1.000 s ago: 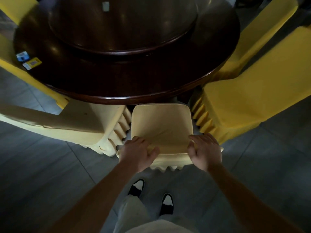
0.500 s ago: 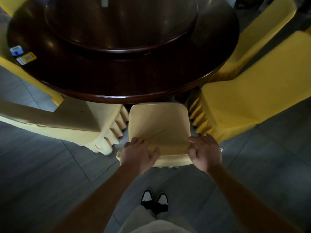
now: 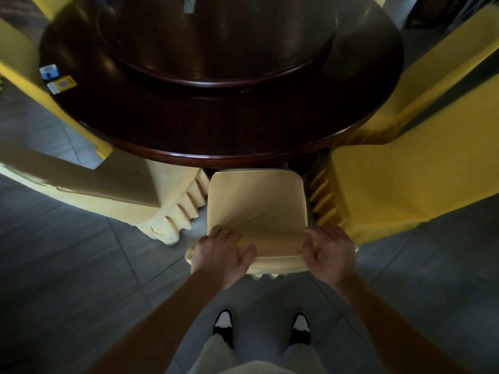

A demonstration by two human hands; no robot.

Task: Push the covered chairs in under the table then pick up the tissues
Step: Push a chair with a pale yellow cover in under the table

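A pale yellow covered chair (image 3: 256, 209) stands right in front of me, its seat under the edge of the dark round table (image 3: 243, 157). My left hand (image 3: 221, 252) grips the left top corner of the chair's back, thumb wrapped around it. My right hand (image 3: 330, 252) holds the right top corner, its fingers looser. Two small tissue packs lie on the table's far left edge: a blue one (image 3: 48, 71) and a yellow one (image 3: 60, 84).
A dark turntable (image 3: 216, 49) with a small pack (image 3: 189, 5) on it covers the table's middle. Covered chairs stand close on the left (image 3: 121, 190) and right (image 3: 405, 190), with another at the far right (image 3: 432, 63). Grey tiled floor lies around my feet.
Both hands keep their hold on the chair back. My feet came together and now stand apart. The right hand's fingers have loosened a little.
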